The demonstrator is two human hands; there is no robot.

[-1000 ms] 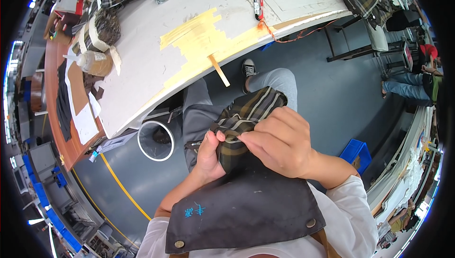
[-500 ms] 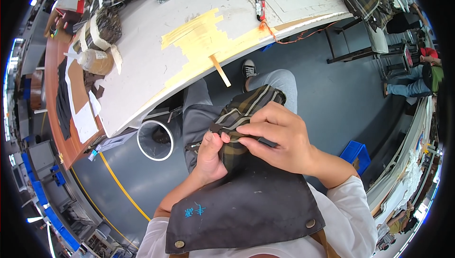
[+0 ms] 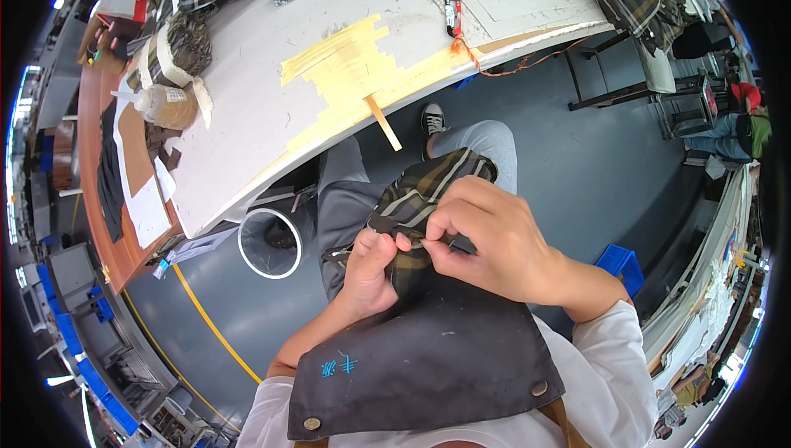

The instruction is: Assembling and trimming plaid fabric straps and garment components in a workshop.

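A plaid cloth piece (image 3: 432, 178) in olive, black and white lies across my lap. My left hand (image 3: 369, 271) is closed on its near edge, thumb on top, beside a dark brown patch of the material. Just right of those fingers, my right hand (image 3: 503, 242) is closed in a pinch, thumb and forefinger together at the cloth edge. What the pinch holds is too small to make out. Part of a dark object (image 3: 463, 245) shows under the curled right fingers; its kind is hidden. Below both hands spreads my dark apron (image 3: 428, 357).
Ahead stands a white worktable (image 3: 247, 119) with yellow tape, a protruding wooden strip (image 3: 383, 124) and red-black snips (image 3: 452, 11) on orange thread. A bottle of amber liquid (image 3: 169, 108) stands left. A white-rimmed bin (image 3: 270, 275) is by my left leg, a blue crate (image 3: 620, 268) to the right.
My right hand has shifted slightly right, its fingers more curled, and less of the dark object shows under it. The left hand has barely moved. A person far right has shifted.
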